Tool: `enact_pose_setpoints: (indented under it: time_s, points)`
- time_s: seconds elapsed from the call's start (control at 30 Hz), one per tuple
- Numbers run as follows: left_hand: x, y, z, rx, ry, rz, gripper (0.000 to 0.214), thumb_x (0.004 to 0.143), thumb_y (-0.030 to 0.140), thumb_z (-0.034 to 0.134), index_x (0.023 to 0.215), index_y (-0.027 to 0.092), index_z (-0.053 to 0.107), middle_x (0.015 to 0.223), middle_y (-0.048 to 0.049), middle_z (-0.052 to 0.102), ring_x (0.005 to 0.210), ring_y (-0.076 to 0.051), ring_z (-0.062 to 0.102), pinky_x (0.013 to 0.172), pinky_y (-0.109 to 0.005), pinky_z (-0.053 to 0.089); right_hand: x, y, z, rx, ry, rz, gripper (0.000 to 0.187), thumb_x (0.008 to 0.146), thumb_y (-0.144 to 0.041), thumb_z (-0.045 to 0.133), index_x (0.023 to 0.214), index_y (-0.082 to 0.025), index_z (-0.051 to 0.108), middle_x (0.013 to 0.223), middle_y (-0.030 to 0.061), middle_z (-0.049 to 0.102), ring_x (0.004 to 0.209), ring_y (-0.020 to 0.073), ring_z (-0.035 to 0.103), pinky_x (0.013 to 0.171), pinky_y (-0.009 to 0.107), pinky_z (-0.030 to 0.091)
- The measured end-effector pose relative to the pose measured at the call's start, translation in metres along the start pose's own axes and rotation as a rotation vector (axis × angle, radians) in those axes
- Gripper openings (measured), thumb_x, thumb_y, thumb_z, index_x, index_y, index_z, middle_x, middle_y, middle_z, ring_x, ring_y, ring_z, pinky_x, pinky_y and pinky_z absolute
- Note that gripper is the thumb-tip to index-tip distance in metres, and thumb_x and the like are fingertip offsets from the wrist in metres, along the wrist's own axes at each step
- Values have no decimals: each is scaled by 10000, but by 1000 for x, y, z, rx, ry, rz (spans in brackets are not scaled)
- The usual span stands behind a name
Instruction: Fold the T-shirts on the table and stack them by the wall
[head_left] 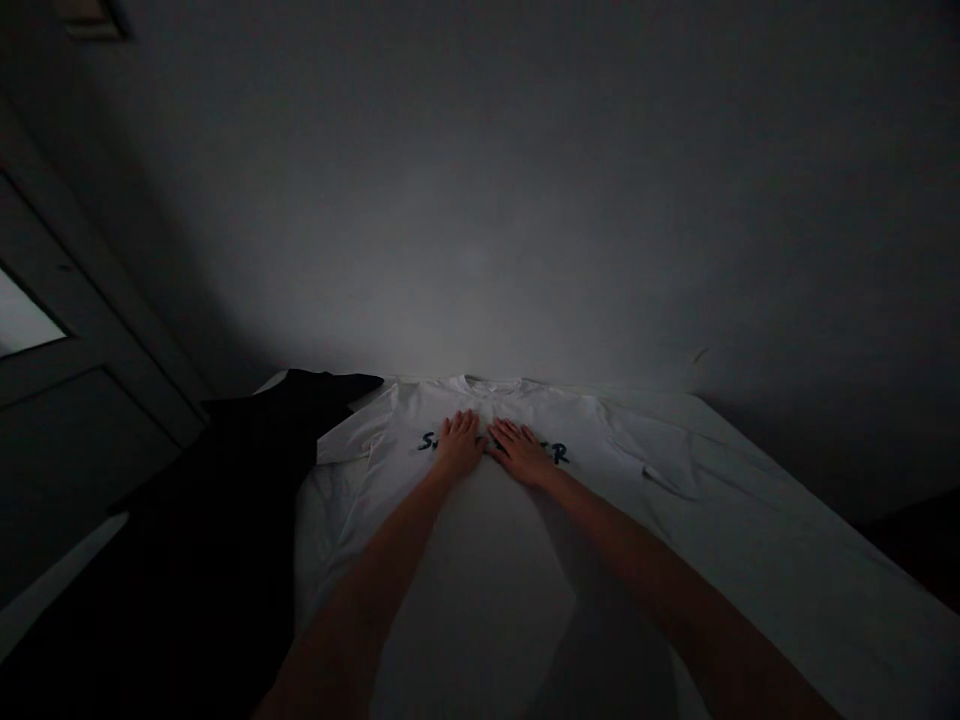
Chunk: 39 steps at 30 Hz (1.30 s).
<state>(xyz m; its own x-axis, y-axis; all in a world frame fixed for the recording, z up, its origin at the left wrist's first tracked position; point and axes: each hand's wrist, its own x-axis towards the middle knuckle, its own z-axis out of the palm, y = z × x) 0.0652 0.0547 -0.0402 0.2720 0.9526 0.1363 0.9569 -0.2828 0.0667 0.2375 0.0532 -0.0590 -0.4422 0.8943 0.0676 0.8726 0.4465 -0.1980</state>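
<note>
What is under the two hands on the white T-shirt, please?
The left hand and right hand lie flat on the white T-shirt, over its dark printed lettering. Only the lettering's ends show; the middle letters under the hands cannot be seen.

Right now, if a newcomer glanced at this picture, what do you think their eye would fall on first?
The left hand and right hand lie flat side by side at the centre of the view, on a white T-shirt, partly covering its dark lettering. To the left of the shirt lies a black garment.
</note>
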Motion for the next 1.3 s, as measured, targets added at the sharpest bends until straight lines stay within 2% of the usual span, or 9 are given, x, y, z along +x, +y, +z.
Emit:
enact_pose_setpoints:
  time_s: [0.1,0.23,0.37,0.6,0.83,0.97,1.07,1.13,1.3]
  points:
    - [27,-13,7,-10,-1,10,532,1029,423,322,1521,235,393,1607,-72,340,1484,-288,292,1207,-512,234,25,30,-4,-36,-1,60,570,1028,-476,240,1557,-281,325,1637,59,269,1508,228,226,1208,489,194]
    - [55,-62,0,6,-67,-82,517,1020,462,355,1523,345,376,1628,-30,297,1495,-313,255,1191,-584,204,36,93,-19,-129,-45,247,555,1026,-459,253,1565,-334,287,1650,24,238,1506,229,231,1207,493,194]
    - [67,-100,0,16,-13,-223,533,1011,509,350,1519,352,383,1629,-41,296,1495,-331,241,1184,-599,193,35,137,-27,-188,-75,452,573,1026,-485,217,1578,-334,238,1665,18,184,1513,238,204,1199,509,198]
    - [66,-106,11,1,67,-243,531,999,513,364,1500,347,417,1608,-47,342,1479,-341,257,1178,-615,180,32,155,-16,-239,-47,475,590,1017,-484,190,1580,-317,251,1656,25,222,1507,246,228,1188,494,236]
    - [54,-96,-1,-78,56,-226,475,999,453,413,1438,285,483,1573,-50,396,1456,-308,297,1191,-571,204,31,151,-19,-254,-79,495,622,1008,-481,145,1594,-282,211,1662,36,199,1505,248,235,1181,483,262]
    - [23,-113,-24,-87,82,-296,370,975,328,496,1320,227,586,1441,-61,539,1369,-226,423,1182,-395,296,32,133,-31,-356,-94,489,600,1007,-394,180,1539,-196,377,1610,118,326,1461,297,334,1155,552,285]
    - [-6,-150,-49,-73,124,-481,350,977,177,426,1278,125,597,1352,-172,564,1304,-277,490,1098,-432,397,44,93,-33,-416,65,324,542,948,-215,268,1383,-101,571,1509,199,463,1423,319,390,1148,543,302]
    - [-20,-177,-64,-83,110,-581,336,978,145,417,1254,92,601,1292,-213,580,1243,-300,543,1024,-448,459,59,48,-28,-301,127,151,525,910,-176,322,1349,-101,599,1448,210,528,1379,314,452,1125,494,359]
    - [-24,-214,-85,-188,-41,-559,317,954,345,612,1215,167,611,1209,-91,629,1056,-220,635,894,-415,554,107,-93,3,-33,50,-111,498,981,-308,325,1394,-176,570,1470,128,532,1371,260,479,1117,404,405]
